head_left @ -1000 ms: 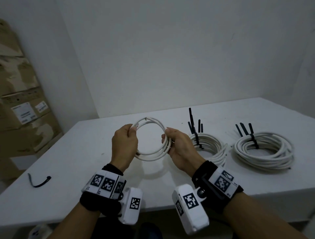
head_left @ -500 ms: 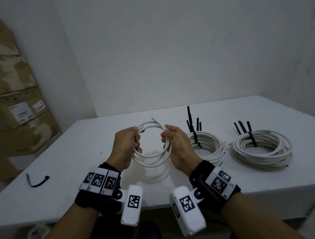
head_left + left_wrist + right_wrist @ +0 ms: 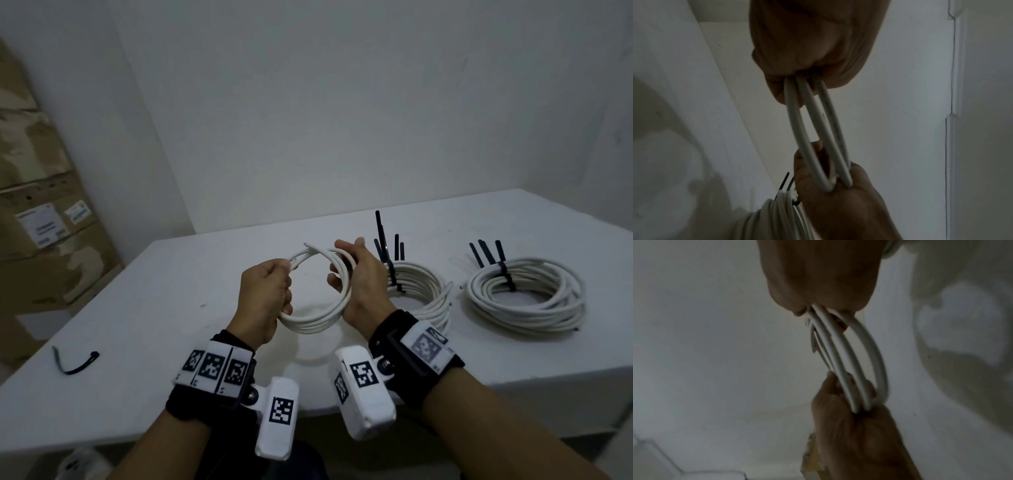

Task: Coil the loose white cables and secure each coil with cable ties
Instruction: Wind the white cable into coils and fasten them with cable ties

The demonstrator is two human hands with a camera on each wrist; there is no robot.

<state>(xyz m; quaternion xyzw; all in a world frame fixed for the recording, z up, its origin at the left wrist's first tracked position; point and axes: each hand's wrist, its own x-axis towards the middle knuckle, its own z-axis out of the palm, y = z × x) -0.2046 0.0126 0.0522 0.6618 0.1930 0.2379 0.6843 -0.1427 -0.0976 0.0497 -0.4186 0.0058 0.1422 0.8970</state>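
Hands are holding a small white cable coil [image 3: 317, 310] in the air above the tabletop [image 3: 171, 308] in the head view. Compared with a second ago, the coil is sitting lower and more tilted, and one cut cable end [image 3: 306, 245] is now poking free at the top instead of lying tucked under the left thumb; the loops are probably being squared up before tying, and this coil has no tie on it yet. The left hand [image 3: 265, 294] is wrapping its fingers round the left side of the coil, and the right hand [image 3: 359, 284] is curling round the right side, with the two hands apart across the ring. Just behind the right hand a middle coil [image 3: 419, 291] is lying on the tabletop with black ties [image 3: 388, 260] standing up from it, and a far coil [image 3: 525, 298] is lying well to the right, also tied. A spare black tie [image 3: 73, 363] is lying near the left edge, well away from both hands, so someone will likely be reaching for it next.

In the left wrist view the left hand [image 3: 812, 53] is clamping three strands of the coil [image 3: 818, 129] in a closed fist, and the right hand [image 3: 838, 191] is gripping them at the other end.

In the right wrist view the right hand [image 3: 818, 280] is closing on the strands [image 3: 849, 356], with the left hand [image 3: 851, 426] holding them below. The picture is blurring slightly, so finer finger positions are hard to tell.
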